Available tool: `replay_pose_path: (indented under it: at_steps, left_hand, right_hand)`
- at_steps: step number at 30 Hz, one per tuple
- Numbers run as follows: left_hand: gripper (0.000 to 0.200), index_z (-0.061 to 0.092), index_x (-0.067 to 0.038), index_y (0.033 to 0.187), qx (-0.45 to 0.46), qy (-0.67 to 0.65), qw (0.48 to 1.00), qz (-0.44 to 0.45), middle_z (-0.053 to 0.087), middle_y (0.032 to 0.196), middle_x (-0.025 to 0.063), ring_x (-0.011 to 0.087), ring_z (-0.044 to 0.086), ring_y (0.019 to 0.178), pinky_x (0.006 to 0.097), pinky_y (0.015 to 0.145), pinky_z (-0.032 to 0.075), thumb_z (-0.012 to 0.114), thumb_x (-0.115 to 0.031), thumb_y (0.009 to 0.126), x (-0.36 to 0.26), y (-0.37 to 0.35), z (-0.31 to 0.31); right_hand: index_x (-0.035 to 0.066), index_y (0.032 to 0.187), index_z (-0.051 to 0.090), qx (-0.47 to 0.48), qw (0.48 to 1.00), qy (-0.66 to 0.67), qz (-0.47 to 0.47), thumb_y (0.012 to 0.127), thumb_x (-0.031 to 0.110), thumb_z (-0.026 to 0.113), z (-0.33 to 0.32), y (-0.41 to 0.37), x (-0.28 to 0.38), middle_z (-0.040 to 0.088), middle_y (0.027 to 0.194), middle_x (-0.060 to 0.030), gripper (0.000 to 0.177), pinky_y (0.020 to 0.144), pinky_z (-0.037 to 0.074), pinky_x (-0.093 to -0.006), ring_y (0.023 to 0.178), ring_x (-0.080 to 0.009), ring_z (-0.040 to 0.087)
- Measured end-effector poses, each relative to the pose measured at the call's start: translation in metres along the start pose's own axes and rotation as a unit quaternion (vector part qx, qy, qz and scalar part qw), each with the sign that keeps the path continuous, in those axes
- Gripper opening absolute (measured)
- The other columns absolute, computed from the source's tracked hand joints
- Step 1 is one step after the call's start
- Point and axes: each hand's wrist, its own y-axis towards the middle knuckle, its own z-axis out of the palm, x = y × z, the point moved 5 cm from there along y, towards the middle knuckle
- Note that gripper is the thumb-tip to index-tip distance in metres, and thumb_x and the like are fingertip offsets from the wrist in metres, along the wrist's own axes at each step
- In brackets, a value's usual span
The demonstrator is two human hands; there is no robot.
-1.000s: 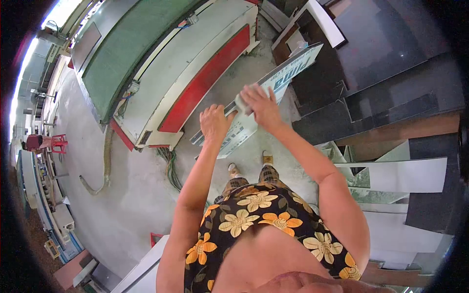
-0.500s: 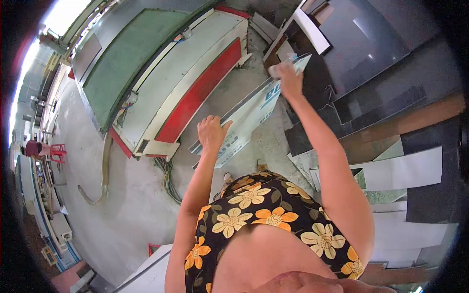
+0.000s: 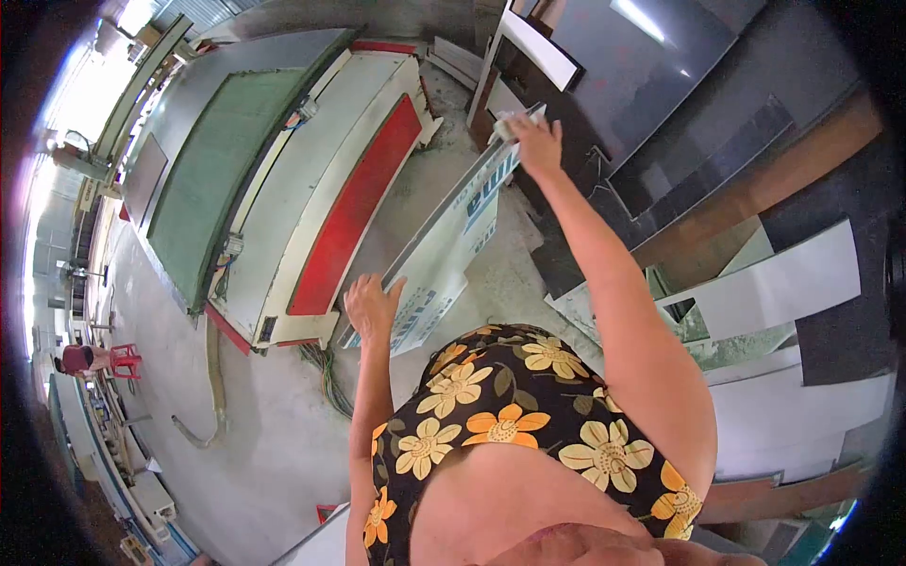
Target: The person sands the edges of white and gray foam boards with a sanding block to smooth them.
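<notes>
A long flat panel, pale with blue printed lettering, is held upright on edge in front of my body. My left hand grips its lower left end, the thumb on the near face and the fingers over the top edge. At the upper right end, my right hand is closed over the panel's edge, with a small whitish item against its fingers. What that item is cannot be made out.
A white machine with a red stripe and a green top stands ahead left. Cables and a hose lie on the floor. Dark sheets and white offcuts lean at the right. A red stool is far left.
Both hands and the panel have shifted left in view, with more of its printed face showing. The surroundings have shifted too as the camera turned. Both hands keep hold of the panel.
</notes>
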Motion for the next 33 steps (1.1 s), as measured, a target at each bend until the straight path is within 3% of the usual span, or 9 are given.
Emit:
replay_pose_path:
  at_steps: [2,5,8,12,13,18,20,27,33]
  left_hand:
    - [0.044,0.067,-0.003,0.084,0.031,0.005,0.999,-0.018,0.062,0.081,0.0131,0.0312,0.060,0.081,0.0419,0.071,0.045,0.071,-0.045,0.071,-0.003,-0.006,0.000]
    - [0.043,0.067,-0.003,0.082,0.016,-0.010,1.000,-0.020,0.062,0.081,0.0129,0.0313,0.060,0.081,0.0419,0.072,0.044,0.071,-0.044,0.071,-0.007,-0.008,-0.003]
    - [0.042,0.066,-0.003,0.082,0.039,0.011,0.999,-0.012,0.062,0.081,0.0126,0.0311,0.060,0.080,0.0418,0.071,0.044,0.070,-0.044,0.072,-0.010,-0.008,-0.003]
    - [0.040,0.065,-0.003,0.077,0.007,-0.011,1.000,0.015,0.060,0.076,0.0117,0.0301,0.058,0.076,0.0413,0.068,0.043,0.070,-0.042,0.072,-0.013,-0.009,-0.004]
    - [0.040,0.065,-0.003,0.077,0.009,-0.008,1.000,0.017,0.060,0.076,0.0119,0.0304,0.058,0.076,0.0413,0.068,0.043,0.070,-0.042,0.072,-0.014,-0.011,-0.004]
    - [0.040,0.064,-0.002,0.077,0.011,0.002,1.000,0.019,0.060,0.077,0.0127,0.0318,0.058,0.077,0.0419,0.068,0.043,0.069,-0.042,0.074,-0.018,-0.014,-0.004]
    - [0.040,0.064,-0.002,0.077,0.017,0.007,0.999,0.030,0.060,0.077,0.0129,0.0320,0.057,0.077,0.0421,0.068,0.043,0.069,-0.042,0.074,-0.015,-0.019,0.001]
    - [0.039,0.064,-0.002,0.079,0.010,0.012,0.996,0.093,0.060,0.079,0.0119,0.0316,0.058,0.080,0.0431,0.068,0.043,0.069,-0.041,0.074,0.020,-0.044,-0.011]
    - [0.037,0.063,-0.004,0.077,0.015,-0.020,0.992,0.120,0.059,0.077,0.0100,0.0303,0.058,0.076,0.0421,0.064,0.041,0.071,-0.039,0.073,0.058,-0.068,-0.026]
  right_hand:
    - [0.022,0.119,0.058,0.026,0.997,-0.016,0.072,0.082,0.018,0.052,-0.005,0.011,-0.028,0.057,0.122,-0.0051,0.038,0.097,0.033,-0.0545,0.120,-0.0298,0.047]
    - [0.013,0.114,0.062,0.076,0.894,0.309,0.317,0.080,0.019,0.051,0.033,0.015,-0.076,0.063,0.107,-0.0158,0.036,0.090,0.043,-0.0452,0.105,-0.0351,0.057]
    - [-0.001,0.106,0.061,-0.050,0.873,0.398,0.277,0.082,0.021,0.052,0.064,0.010,-0.083,0.065,0.081,-0.0192,0.034,0.070,0.047,-0.0377,0.077,-0.0309,0.063]
    - [-0.003,0.100,0.061,-0.057,0.743,0.541,0.389,0.081,0.024,0.055,0.076,-0.002,-0.084,0.065,0.082,-0.0171,0.034,0.069,0.046,-0.0369,0.076,-0.0274,0.063]
    - [-0.001,0.101,0.061,-0.090,0.839,0.410,0.346,0.083,0.025,0.055,0.066,-0.002,-0.088,0.065,0.081,-0.0159,0.032,0.070,0.047,-0.0355,0.076,-0.0279,0.063]
    - [0.004,0.097,0.065,-0.112,0.874,0.440,0.174,0.076,0.008,0.056,-0.079,-0.023,0.016,0.064,0.093,-0.0158,0.024,0.073,0.049,-0.0357,0.083,-0.0311,0.062]
    - [0.012,0.102,0.067,-0.135,0.918,0.365,-0.077,0.074,0.008,0.058,-0.082,-0.038,0.054,0.062,0.107,-0.0125,0.029,0.080,0.048,-0.0379,0.094,-0.0301,0.060]
    - [0.009,0.107,0.064,-0.172,0.952,0.234,0.098,0.077,0.018,0.057,-0.072,-0.056,0.015,0.053,0.119,-0.0230,0.032,0.091,0.043,-0.0447,0.106,-0.0370,0.053]
    - [-0.006,0.105,0.057,-0.217,0.831,0.455,0.235,0.081,0.029,0.056,-0.075,-0.108,-0.012,0.056,0.111,-0.0238,0.043,0.087,0.042,-0.0389,0.099,-0.0341,0.055]
